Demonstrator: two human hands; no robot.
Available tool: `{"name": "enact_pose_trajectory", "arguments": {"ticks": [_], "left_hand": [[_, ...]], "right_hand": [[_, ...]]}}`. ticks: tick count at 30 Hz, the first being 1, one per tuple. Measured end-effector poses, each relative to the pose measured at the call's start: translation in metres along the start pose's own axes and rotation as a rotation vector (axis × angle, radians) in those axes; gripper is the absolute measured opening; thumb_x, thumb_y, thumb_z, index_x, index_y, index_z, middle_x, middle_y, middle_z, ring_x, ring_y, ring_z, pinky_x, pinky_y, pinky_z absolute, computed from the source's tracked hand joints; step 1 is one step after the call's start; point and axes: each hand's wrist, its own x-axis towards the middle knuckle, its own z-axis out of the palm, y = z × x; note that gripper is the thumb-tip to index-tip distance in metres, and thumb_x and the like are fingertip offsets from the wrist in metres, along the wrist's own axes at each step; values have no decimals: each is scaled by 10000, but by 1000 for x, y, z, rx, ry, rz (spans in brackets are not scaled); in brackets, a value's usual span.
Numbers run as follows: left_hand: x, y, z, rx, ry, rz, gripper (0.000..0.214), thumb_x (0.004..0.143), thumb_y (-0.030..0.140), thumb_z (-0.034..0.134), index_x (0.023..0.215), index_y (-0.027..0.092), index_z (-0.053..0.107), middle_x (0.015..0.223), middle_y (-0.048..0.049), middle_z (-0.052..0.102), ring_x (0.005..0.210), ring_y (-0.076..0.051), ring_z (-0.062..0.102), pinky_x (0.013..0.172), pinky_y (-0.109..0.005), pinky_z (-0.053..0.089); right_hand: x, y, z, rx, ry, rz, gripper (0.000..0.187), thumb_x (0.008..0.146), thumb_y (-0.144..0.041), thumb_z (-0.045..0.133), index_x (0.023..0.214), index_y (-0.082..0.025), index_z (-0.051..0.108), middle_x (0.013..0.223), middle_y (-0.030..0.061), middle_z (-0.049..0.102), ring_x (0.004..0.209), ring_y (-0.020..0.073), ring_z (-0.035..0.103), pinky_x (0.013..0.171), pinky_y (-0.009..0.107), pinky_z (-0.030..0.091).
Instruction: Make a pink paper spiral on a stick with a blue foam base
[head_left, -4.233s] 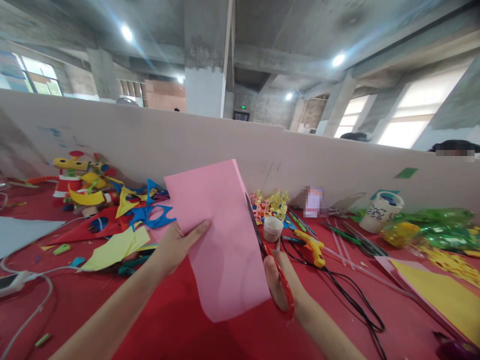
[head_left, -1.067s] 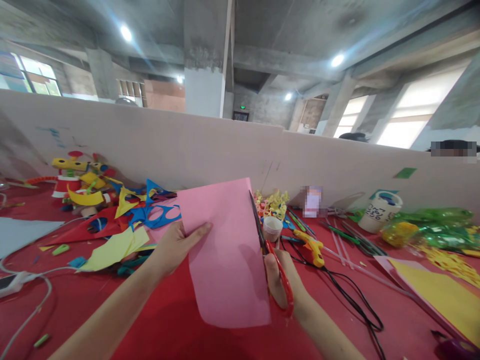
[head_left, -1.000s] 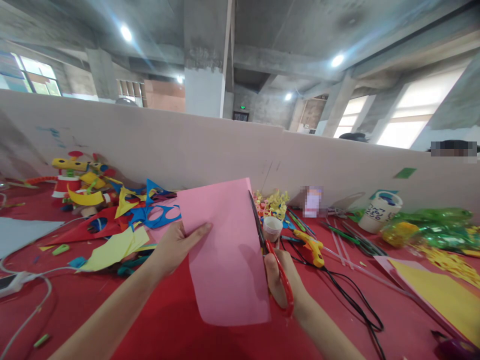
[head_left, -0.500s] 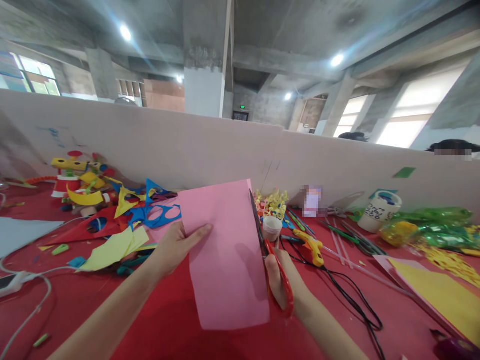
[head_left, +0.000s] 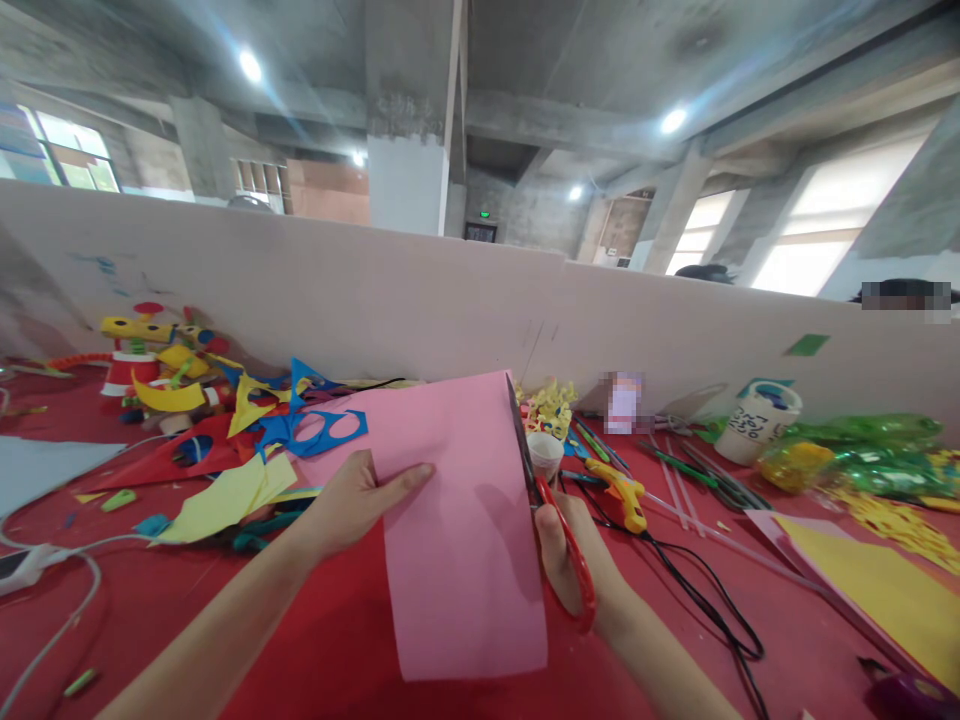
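A pink sheet of paper (head_left: 465, 540) is held up above the red table, with its lower edge towards me. My left hand (head_left: 360, 500) grips its left side, thumb on the near face and fingers hidden behind. Red-handled scissors (head_left: 574, 555) are in my right hand (head_left: 570, 545), whose fingers wrap the handles. Their dark blades lie along the right edge of the sheet, pointing away from me. Just behind the blades stands a small white paper cup (head_left: 545, 454).
A yellow glue gun (head_left: 621, 490) with a black cable lies to the right. Blue cut-out scraps (head_left: 319, 430), pale yellow paper (head_left: 225, 500) and a toy figure (head_left: 142, 350) are on the left. A white container (head_left: 759, 422) and yellow sheets (head_left: 877, 590) sit farther right. A low white partition (head_left: 420, 300) runs behind.
Both hands, the pink sheet and the scissors have shifted slightly right and towards me. The scissors remain along the sheet's right edge.
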Motion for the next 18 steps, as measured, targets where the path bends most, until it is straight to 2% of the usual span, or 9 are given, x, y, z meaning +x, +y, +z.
{"name": "enact_pose_trajectory", "arguments": {"ticks": [4,9,12,18], "left_hand": [[0,2,1,5,10,16,362,774,403,567,1032,161,648,954,-68,707,861,-223,643,715,-321,537],[0,4,2,30,21,24,368,778,400,557,1046,163,644,976,-76,703,860,-225,643,709,-327,539],[0,3,1,33,5,31,369,784,406,548,1051,170,644,977,-70,702,861,-221,641,716,-325,537],[0,1,1,30,11,17,371,785,413,545,1048,167,637,953,-62,703,881,-225,633,732,-327,531]], "right_hand": [[0,2,1,39,-17,-8,643,813,-687,135,585,-186,467,519,5,441,473,130,395,426,258,298],[-2,4,3,40,-8,35,629,802,-700,158,570,-182,430,485,-15,384,434,107,328,393,252,232],[-2,3,3,57,1,49,626,805,-697,158,574,-179,423,492,-16,381,440,104,329,395,248,232],[0,-1,2,41,-12,-20,606,827,-667,143,566,-188,407,486,-19,386,430,103,309,393,253,232]]}}
